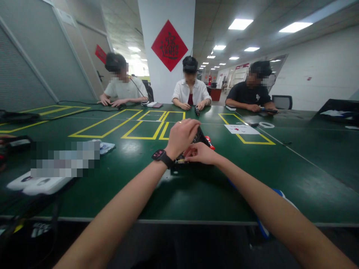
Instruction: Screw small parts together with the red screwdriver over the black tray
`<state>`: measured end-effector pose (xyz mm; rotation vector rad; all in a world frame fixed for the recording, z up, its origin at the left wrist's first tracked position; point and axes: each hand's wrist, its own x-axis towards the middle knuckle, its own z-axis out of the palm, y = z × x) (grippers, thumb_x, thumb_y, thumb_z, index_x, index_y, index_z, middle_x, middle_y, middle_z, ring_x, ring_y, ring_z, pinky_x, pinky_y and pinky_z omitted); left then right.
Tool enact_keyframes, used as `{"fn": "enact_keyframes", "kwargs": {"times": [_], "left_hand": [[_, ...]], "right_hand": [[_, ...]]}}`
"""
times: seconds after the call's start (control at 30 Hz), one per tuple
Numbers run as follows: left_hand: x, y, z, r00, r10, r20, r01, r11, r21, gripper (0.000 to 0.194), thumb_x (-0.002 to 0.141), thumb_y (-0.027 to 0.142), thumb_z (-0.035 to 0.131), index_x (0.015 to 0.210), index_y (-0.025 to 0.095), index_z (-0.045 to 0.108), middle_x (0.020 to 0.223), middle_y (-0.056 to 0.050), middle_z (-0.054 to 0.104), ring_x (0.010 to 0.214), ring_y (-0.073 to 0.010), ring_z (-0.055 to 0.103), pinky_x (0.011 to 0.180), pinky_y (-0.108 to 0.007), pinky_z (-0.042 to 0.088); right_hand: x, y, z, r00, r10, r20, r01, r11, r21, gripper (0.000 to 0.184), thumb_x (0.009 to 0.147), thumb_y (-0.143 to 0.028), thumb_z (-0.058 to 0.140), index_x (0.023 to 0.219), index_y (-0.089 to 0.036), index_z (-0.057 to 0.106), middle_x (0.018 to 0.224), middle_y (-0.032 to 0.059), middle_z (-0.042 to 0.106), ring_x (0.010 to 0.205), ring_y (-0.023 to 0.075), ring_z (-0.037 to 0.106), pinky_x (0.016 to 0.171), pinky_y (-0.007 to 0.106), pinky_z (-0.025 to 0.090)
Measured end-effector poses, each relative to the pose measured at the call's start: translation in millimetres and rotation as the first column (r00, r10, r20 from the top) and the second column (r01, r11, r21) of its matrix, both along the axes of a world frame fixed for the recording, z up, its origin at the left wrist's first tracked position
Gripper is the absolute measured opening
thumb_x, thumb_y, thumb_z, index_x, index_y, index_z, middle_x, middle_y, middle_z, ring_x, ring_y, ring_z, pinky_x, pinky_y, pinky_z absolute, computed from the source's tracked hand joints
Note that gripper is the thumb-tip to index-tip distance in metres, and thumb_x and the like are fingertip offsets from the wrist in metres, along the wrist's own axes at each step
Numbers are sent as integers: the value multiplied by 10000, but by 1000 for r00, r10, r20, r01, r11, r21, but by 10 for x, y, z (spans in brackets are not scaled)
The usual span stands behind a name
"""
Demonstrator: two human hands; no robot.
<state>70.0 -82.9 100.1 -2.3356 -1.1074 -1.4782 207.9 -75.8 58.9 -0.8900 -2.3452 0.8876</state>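
Note:
A small black case [201, 131] stands on the green table in front of me with its lid-like dark panel raised. My left hand [182, 137], with a black watch [162, 157] on the wrist, is bent over the panel's top edge, its fingers closed there. Low at the case's opening, my right hand [200, 152] has its fingertips pinched together; what they hold is hidden. A pale yellowish part [181, 161] shows beside those fingertips. Behind the right hand, a red-orange piece [209, 143] sticks out at the case's side.
Yellow tape outlines mark the green table [134, 194]. A long white object [50, 181], partly blurred, lies at left. At right are a white sheet [241, 129] and a tape roll [266, 125]. Something blue and white [280, 194] lies under my right forearm. Three people sit opposite.

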Motion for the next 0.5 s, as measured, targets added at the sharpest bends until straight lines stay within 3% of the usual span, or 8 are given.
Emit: {"fn": "enact_keyframes", "kwargs": {"times": [0.1,0.17,0.3,0.37,0.5], "left_hand": [[-373,562,-414,950,301,80,-273,929,-249,253,837,272,437,1018,152,568,1028,-97,578,986,-193,530,911,-345,399],[-607,754,-668,921,374,113,-303,866,-399,323,806,293,488,1087,138,527,1103,-117,554,1024,-207,520,931,-364,390],[-779,878,-928,943,264,203,-74,761,-644,403,793,282,493,1166,134,470,1097,-107,586,990,-189,557,896,-344,424],[-769,906,-961,954,201,221,-10,759,-651,407,776,251,491,1166,133,484,1106,-103,592,1009,-188,556,905,-332,426],[-755,971,-986,968,155,196,-2,789,-615,420,747,198,476,1160,136,519,1147,-88,586,1051,-187,543,941,-321,411]], "right_hand": [[-7,41,-39,999,47,-17,-47,999,-15,295,646,-274,683,881,-99,655,733,48,666,555,67,497,532,189,374],[-8,56,-58,999,52,-17,-52,999,-9,290,644,-285,688,867,-101,656,734,49,665,549,62,491,528,185,367],[-3,46,-58,998,54,-14,-55,998,-33,302,648,-312,688,865,-105,660,724,47,662,556,67,508,533,188,376],[0,34,-48,998,65,-11,-65,997,-42,306,653,-315,684,875,-105,661,723,45,661,559,68,512,535,188,377],[-1,29,-36,999,53,-3,-53,998,15,296,663,-313,679,879,-109,671,723,38,657,563,67,497,531,187,363]]}}
